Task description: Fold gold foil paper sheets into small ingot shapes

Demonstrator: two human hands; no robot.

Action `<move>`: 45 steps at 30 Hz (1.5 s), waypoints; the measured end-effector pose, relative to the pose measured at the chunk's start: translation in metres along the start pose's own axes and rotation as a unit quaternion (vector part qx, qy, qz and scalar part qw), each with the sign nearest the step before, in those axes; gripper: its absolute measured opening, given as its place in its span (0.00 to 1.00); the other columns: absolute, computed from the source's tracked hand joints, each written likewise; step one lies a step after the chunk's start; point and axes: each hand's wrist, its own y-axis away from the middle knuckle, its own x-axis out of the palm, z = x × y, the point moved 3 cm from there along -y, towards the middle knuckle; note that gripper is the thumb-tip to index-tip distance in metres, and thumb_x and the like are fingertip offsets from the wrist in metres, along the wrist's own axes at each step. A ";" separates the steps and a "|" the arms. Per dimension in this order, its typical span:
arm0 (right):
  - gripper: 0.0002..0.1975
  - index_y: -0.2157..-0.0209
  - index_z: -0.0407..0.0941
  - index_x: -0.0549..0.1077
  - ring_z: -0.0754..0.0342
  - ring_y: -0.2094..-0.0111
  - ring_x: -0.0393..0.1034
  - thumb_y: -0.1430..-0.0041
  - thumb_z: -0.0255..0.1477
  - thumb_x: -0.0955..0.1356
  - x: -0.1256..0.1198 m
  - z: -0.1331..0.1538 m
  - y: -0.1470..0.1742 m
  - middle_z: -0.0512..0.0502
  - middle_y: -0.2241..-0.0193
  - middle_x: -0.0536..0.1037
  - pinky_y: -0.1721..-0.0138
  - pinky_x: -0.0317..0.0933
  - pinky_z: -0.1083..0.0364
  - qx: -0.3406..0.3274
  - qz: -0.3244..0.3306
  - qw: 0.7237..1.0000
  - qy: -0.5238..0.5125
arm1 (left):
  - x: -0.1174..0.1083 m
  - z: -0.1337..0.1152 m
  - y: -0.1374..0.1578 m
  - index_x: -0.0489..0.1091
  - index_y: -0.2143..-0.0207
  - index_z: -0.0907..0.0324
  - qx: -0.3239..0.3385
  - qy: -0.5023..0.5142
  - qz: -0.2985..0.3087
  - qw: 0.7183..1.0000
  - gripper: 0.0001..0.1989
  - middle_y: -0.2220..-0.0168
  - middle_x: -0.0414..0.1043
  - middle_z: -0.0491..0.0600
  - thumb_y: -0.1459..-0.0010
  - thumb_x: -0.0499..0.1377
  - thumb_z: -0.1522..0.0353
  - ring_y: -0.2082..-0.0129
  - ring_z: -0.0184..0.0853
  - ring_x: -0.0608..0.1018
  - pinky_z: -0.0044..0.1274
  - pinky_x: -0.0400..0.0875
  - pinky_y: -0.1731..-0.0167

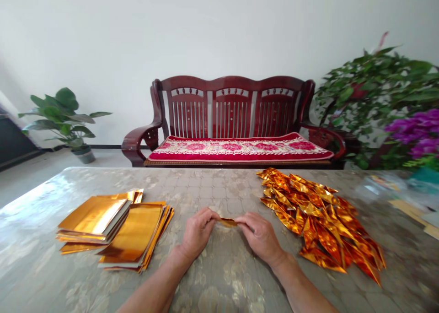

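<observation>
A small folded piece of gold foil paper (227, 222) is stretched between my two hands, just above the middle of the table. My left hand (202, 228) pinches its left end, and my right hand (259, 234) pinches the right end. Fingers cover both ends, so only the narrow middle shows. Left of my hands lie two stacks of flat gold foil paper sheets (137, 233), one partly against the other. To the right is a spread pile of folded gold foil paper pieces (318, 217) with pointed ends.
The table (212, 276) has a patterned, shiny cover. Plastic bags (384, 185) and tan card strips (409, 212) lie at its right side. Beyond the far edge stands a dark red wooden bench (233, 107), with a potted plant (65, 116) to the left and purple flowers (418, 132) to the right.
</observation>
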 end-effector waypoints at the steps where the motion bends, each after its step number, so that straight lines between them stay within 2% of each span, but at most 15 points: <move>1: 0.09 0.63 0.48 0.77 0.53 0.66 0.72 0.37 0.24 0.65 0.000 0.000 0.000 0.48 0.70 0.77 0.64 0.64 0.56 -0.004 0.005 1.000 -0.001 | 0.000 0.000 0.000 0.72 0.66 0.56 0.000 -0.008 0.001 1.000 0.08 0.68 0.72 0.45 0.37 0.54 0.74 0.65 0.31 0.76 0.20 0.66 0.64; 9: 0.12 0.60 0.49 0.79 0.54 0.69 0.71 0.34 0.27 0.64 -0.001 0.003 0.000 0.48 0.72 0.76 0.67 0.62 0.57 -0.028 0.021 0.998 0.058 | -0.002 -0.007 0.002 0.73 0.64 0.56 0.035 -0.044 0.032 0.998 0.12 0.67 0.72 0.48 0.34 0.49 0.72 0.65 0.32 0.75 0.21 0.67 0.64; 20: 0.17 0.57 0.49 0.79 0.54 0.70 0.67 0.32 0.25 0.60 -0.005 0.012 -0.002 0.48 0.74 0.74 0.67 0.59 0.57 -0.110 0.032 0.987 0.114 | 0.001 -0.009 0.002 0.75 0.59 0.54 0.037 -0.028 0.054 0.997 0.14 0.66 0.71 0.48 0.33 0.48 0.71 0.65 0.31 0.75 0.20 0.68 0.62; 29: 0.16 0.59 0.49 0.79 0.54 0.69 0.68 0.32 0.24 0.60 -0.004 0.011 -0.003 0.47 0.74 0.74 0.66 0.60 0.57 -0.098 0.033 0.988 0.117 | 0.001 -0.011 0.002 0.74 0.58 0.54 0.039 -0.016 0.063 0.997 0.15 0.65 0.71 0.48 0.33 0.48 0.72 0.64 0.32 0.74 0.21 0.67 0.62; 40: 0.20 0.52 0.52 0.78 0.57 0.71 0.69 0.34 0.22 0.59 -0.007 0.011 0.000 0.48 0.72 0.75 0.69 0.61 0.59 -0.095 0.023 0.991 0.090 | 0.000 -0.016 0.002 0.75 0.58 0.56 0.086 0.031 0.044 0.995 0.17 0.63 0.73 0.50 0.35 0.47 0.75 0.61 0.32 0.75 0.22 0.69 0.60; 45: 0.19 0.52 0.50 0.78 0.57 0.70 0.70 0.33 0.22 0.60 -0.004 0.010 0.001 0.47 0.71 0.75 0.68 0.63 0.60 -0.085 0.038 0.992 0.081 | 0.002 -0.015 0.001 0.74 0.58 0.56 0.081 0.033 0.042 0.995 0.16 0.62 0.72 0.50 0.35 0.47 0.76 0.61 0.32 0.75 0.22 0.69 0.59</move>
